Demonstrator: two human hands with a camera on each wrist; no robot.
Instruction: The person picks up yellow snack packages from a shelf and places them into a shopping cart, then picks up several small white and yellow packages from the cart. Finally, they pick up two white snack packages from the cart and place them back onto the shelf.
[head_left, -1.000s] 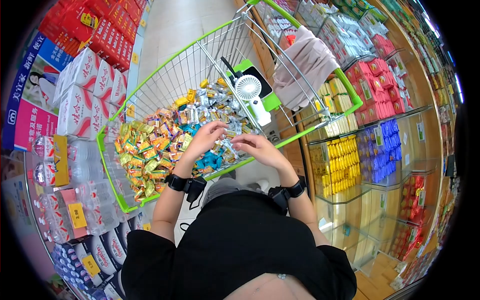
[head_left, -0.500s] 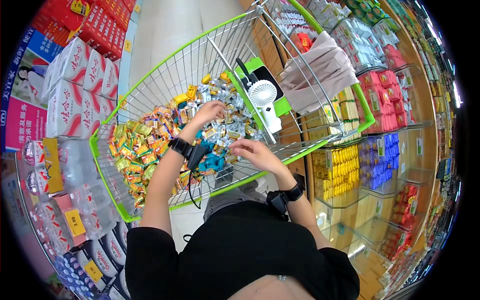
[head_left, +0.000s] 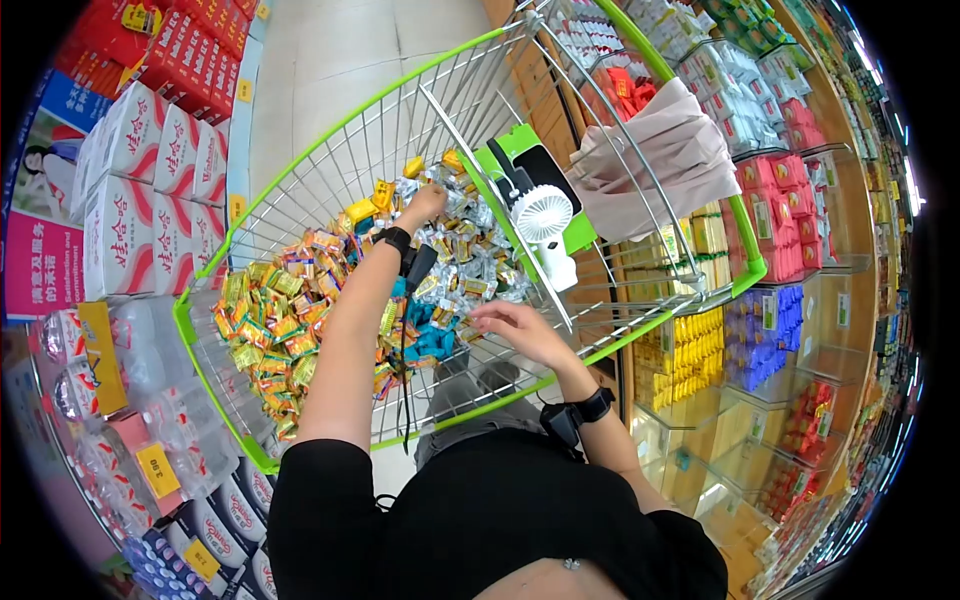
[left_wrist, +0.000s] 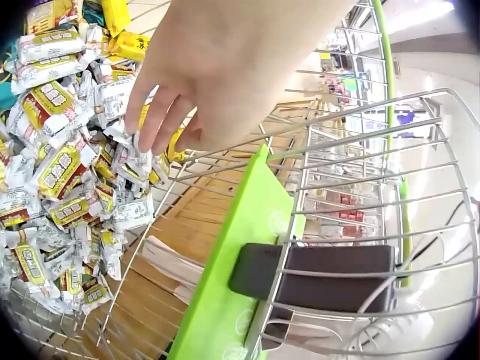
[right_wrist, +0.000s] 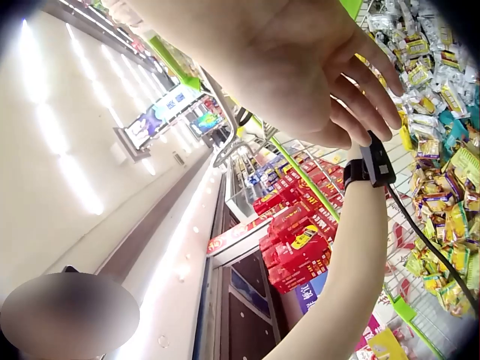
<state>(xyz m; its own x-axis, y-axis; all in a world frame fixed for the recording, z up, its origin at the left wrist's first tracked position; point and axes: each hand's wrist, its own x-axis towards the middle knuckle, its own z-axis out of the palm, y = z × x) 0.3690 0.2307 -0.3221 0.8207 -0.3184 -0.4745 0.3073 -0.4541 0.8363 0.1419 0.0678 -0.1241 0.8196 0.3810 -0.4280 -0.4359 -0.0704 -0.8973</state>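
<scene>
Wrapped candies (head_left: pixel 470 262) in silver, orange, gold and teal lie heaped in a wire shopping cart (head_left: pixel 300 160) with green rims. My left hand (head_left: pixel 425 203) reaches over the far part of the heap. In the left wrist view its loosely bent fingers (left_wrist: pixel 154 124) point down, fingertips right at the white-and-yellow candies (left_wrist: pixel 56 169); its thumb is hidden there. My right hand (head_left: pixel 525 330) hovers at the cart's near side, close by the teal candies (head_left: pixel 432 335). Its fingers (right_wrist: pixel 360 97) are spread and relaxed, with nothing held.
A white handheld fan (head_left: pixel 543 225) rests by the cart's green panel (head_left: pixel 530 150). A pale cloth (head_left: pixel 660 165) hangs over the cart's handle end. Shelves of packaged sweets (head_left: pixel 765 335) line the right; white cartons (head_left: pixel 125 235) and bottled water (head_left: pixel 160 350) stand at left.
My left hand has moved away from me, across the heap to its far part. The right hand stays near the cart's near side. The cart has shifted slightly in view.
</scene>
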